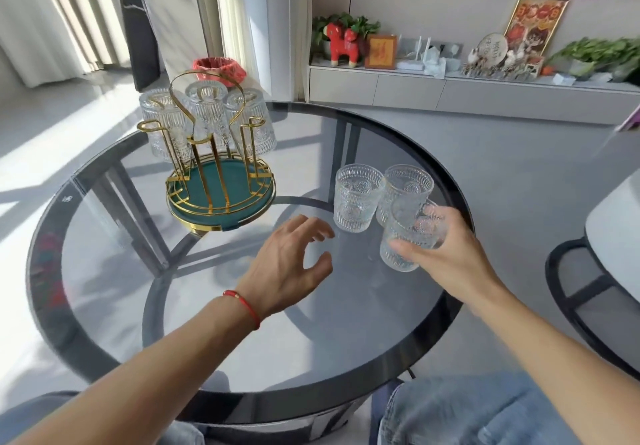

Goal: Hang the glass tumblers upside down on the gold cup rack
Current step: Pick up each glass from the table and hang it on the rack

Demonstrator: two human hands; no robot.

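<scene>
The gold cup rack (221,167) with a green tray base stands on the left half of the round glass table (242,323). Three ribbed glass tumblers hang upside down on its far prongs, among them the left one (157,122) and the right one (254,121). Its near prongs are bare. Two tumblers stand upright right of the rack: one (356,199) in front, another (407,188) behind it. My right hand (450,254) grips a third tumbler (408,237), tilted just above the table. My left hand (294,261) hovers open beside them, holding nothing.
A red-lined bin (220,67) stands on the floor behind the rack. A low white cabinet (450,95) with ornaments and plants runs along the far wall. A dark-framed seat (595,278) is to the right of the table. My knees in jeans sit under the near edge.
</scene>
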